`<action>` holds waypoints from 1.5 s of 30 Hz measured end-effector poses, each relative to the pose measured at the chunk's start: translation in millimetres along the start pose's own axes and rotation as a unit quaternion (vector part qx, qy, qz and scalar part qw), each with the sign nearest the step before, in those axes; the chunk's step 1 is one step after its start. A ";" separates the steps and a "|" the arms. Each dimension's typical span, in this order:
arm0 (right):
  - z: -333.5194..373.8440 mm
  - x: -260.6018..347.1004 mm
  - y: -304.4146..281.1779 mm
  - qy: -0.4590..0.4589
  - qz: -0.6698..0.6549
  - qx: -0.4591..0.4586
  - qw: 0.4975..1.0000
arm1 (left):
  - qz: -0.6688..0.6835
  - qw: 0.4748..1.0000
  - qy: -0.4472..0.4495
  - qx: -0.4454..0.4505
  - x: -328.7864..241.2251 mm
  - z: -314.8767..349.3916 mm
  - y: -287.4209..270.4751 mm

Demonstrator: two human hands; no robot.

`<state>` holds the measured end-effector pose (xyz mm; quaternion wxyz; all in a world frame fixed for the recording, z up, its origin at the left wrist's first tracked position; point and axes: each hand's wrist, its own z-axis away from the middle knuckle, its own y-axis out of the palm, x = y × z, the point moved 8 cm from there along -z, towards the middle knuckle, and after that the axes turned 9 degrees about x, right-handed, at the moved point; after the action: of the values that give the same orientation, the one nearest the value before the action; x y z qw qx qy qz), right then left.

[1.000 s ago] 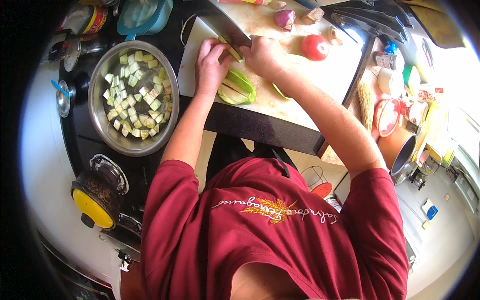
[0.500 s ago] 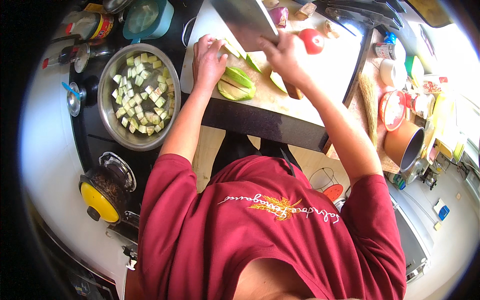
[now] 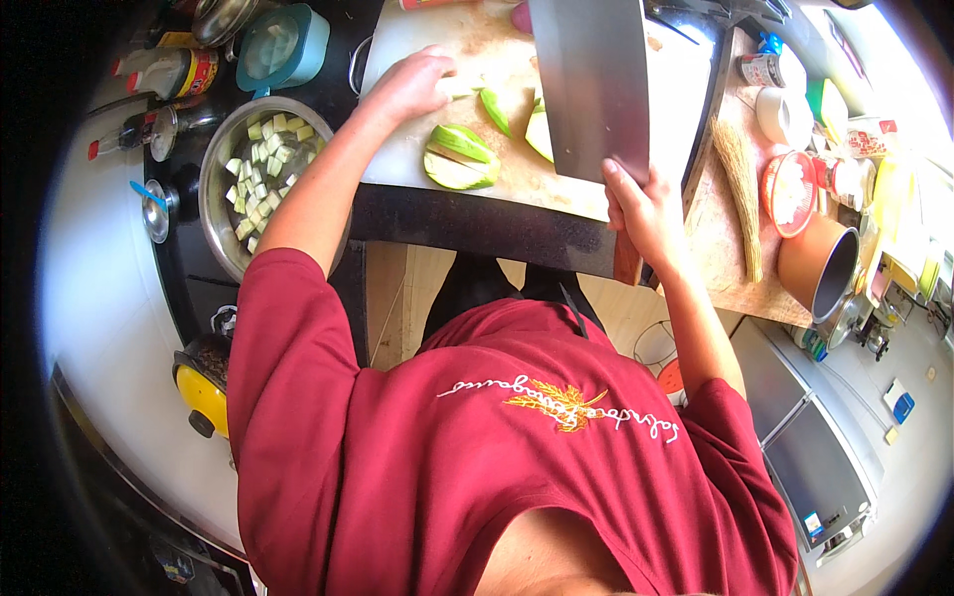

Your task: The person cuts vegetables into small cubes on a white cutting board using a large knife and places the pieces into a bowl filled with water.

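My right hand (image 3: pixel 644 211) grips the wooden handle of a wide cleaver (image 3: pixel 596 94), its blade raised over the right part of the white cutting board (image 3: pixel 397 164). Toward the board's left side, my left hand (image 3: pixel 412 84) is closed with its fingertips on a pale vegetable strip (image 3: pixel 463 86). Close by lie a cut chunk of green-skinned, pale-fleshed vegetable (image 3: pixel 461 157) and a thin green-skinned slice (image 3: pixel 495 111). Another pale piece (image 3: pixel 539 131) is partly behind the blade. A purple onion (image 3: pixel 521 16) shows at the board's far edge.
On the left, a steel bowl (image 3: pixel 214 214) holds diced pale vegetable, partly covered by my left arm. A blue lidded container (image 3: pixel 283 48) and sauce bottles (image 3: pixel 179 74) stand beyond. To the right are a straw whisk (image 3: pixel 737 199), a red basket (image 3: pixel 790 194) and a brown pot (image 3: pixel 817 270).
The cleaver has swung right and toward me, its blade now hiding where the tomato lay. My left hand has shifted slightly away from me, and its fingers have closed on the strip.
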<state>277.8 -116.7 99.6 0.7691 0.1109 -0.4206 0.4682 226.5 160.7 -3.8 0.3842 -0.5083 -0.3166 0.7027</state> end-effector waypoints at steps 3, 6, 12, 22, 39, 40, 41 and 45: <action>15.7 -13.3 -6.9 0.018 -0.022 -0.029 0.999 | 0.159 0.984 -0.067 0.051 19.0 0.0 0.0; 18.4 -29.6 -9.7 0.013 -0.044 0.000 0.999 | 0.455 0.870 -0.180 0.062 43.9 23.9 17.3; 21.0 -34.8 -10.3 0.003 -0.090 -0.011 0.996 | 0.622 0.738 -0.232 0.120 6.0 103.1 40.3; 23.6 -55.5 4.5 0.015 -0.113 0.016 0.993 | 0.503 0.782 -0.315 0.188 6.6 101.6 80.8; 32.0 -71.9 6.4 0.046 -0.160 0.008 0.986 | 0.106 0.961 -0.235 -0.102 -15.0 119.6 36.6; 31.5 -72.1 6.4 0.044 -0.155 0.007 0.987 | 0.090 0.964 -0.206 -0.141 -26.2 112.1 16.1; 31.0 -72.8 5.9 0.045 -0.155 0.002 0.987 | 0.076 0.966 -0.193 -0.153 -33.2 101.1 2.5; 28.9 -71.0 7.3 0.034 -0.134 0.014 0.990 | -0.033 0.989 0.054 -0.134 -73.5 45.3 -3.6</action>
<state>241.3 -173.6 62.6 0.8373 0.1611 -0.3689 0.3700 197.7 96.7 46.7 0.3521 -0.5817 -0.4036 0.6122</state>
